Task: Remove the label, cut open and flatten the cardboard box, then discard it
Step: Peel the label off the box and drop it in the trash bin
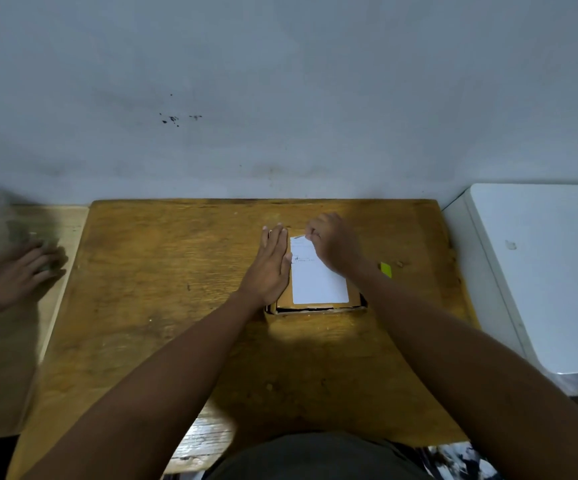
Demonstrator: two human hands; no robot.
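A small brown cardboard box [315, 308] lies on the wooden table [163, 271], with a white label [317, 282] stuck on its top face. My left hand [272, 263] lies flat with straight fingers on the left side of the box top, pressing it down. My right hand [332, 245] is at the label's far right corner, its fingertips pinching the corner, which looks slightly lifted off the cardboard.
A small yellow-green object [386, 269] lies on the table just right of the box. Another person's hand [26, 271] rests on a lighter table at the left. A white appliance [537, 271] stands at the right, and a grey wall is behind the table.
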